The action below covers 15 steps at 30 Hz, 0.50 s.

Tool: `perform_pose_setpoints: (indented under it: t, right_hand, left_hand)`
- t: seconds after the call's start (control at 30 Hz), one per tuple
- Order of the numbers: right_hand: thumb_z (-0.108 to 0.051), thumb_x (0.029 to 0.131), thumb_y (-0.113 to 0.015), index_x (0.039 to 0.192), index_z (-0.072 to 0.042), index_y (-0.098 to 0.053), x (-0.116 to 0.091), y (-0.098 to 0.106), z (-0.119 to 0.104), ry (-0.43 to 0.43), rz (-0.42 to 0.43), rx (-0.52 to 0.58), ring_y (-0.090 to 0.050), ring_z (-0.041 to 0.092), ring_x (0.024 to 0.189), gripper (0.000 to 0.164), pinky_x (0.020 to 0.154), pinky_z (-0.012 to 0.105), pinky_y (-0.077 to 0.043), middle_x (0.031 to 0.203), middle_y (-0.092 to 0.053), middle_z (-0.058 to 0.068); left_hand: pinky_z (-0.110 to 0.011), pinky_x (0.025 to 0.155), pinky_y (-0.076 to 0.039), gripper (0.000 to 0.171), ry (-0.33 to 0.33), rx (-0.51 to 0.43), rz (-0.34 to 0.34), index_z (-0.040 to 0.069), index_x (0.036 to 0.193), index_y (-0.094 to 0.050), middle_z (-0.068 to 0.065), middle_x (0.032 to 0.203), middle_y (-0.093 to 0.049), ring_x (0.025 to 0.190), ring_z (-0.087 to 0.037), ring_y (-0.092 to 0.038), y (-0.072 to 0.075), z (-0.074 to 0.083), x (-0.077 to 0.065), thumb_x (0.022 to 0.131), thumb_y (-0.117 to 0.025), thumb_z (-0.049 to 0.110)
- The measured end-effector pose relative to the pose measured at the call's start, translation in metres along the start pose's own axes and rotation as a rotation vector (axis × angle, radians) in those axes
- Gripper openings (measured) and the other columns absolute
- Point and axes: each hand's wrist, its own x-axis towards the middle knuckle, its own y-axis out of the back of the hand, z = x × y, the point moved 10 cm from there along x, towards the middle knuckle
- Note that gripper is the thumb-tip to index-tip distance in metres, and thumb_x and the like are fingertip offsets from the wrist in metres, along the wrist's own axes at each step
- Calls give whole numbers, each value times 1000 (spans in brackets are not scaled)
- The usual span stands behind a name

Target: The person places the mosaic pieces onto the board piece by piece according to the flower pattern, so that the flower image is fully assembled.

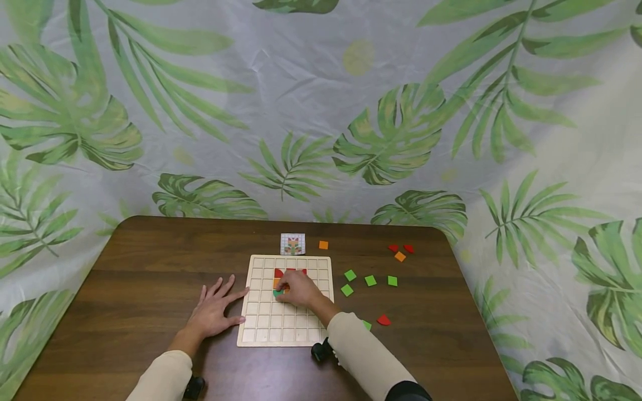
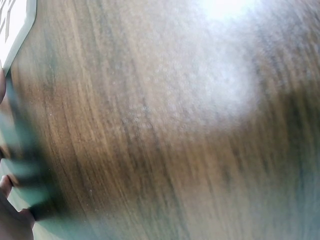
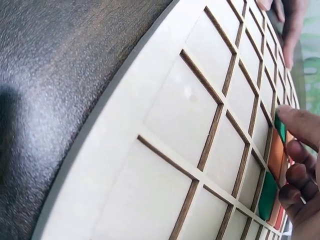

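My right hand [image 1: 299,288] is over the middle of a pale wooden grid board [image 1: 258,336], thumb and index finger at a dark green tile [image 1: 277,293]. The right wrist view shows the thumb tip on this green tile [image 3: 280,126], the other fingers curled. Orange tiles [image 3: 275,152] and another green tile [image 3: 268,195] sit in the grid beside the hand. Red tiles [image 1: 278,273] fill cells above it, partly covered by the hand. My left hand [image 1: 212,313] lies spread on the table, with index fingertip and thumb at the board's left edge.
A small pattern card [image 1: 293,244] lies behind the board, with an orange square [image 1: 323,245] to its right. Light green squares [image 1: 370,280], red pieces [image 1: 383,320] and another orange square [image 1: 399,256] lie scattered right of the board on the brown table [image 1: 150,262].
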Motion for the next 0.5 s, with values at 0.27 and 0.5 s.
perform_pose_setpoints:
  t: [0.27, 0.5]
  right_hand:
    - [-19, 80, -80, 85, -13, -75, 1, 0, 5, -14, 24, 13, -55, 5, 78, 10, 72, 20, -48, 87, -64, -6]
    - [-18, 80, -79, 85, -12, -73, -1, 3, 4, 1, 29, 57, -56, 6, 79, 10, 74, 20, -49, 86, -64, -6]
  left_hand:
    - [-72, 106, -6, 68, -7, -1, 4, 22, 139, -54, -21, 154, -30, 139, -50, -20, 0, 0, 1, 78, -74, 46]
    - [-72, 106, -6, 68, 4, -3, -4, 22, 139, -54, -21, 154, -29, 139, -50, -20, -1, 0, 0, 79, -74, 46]
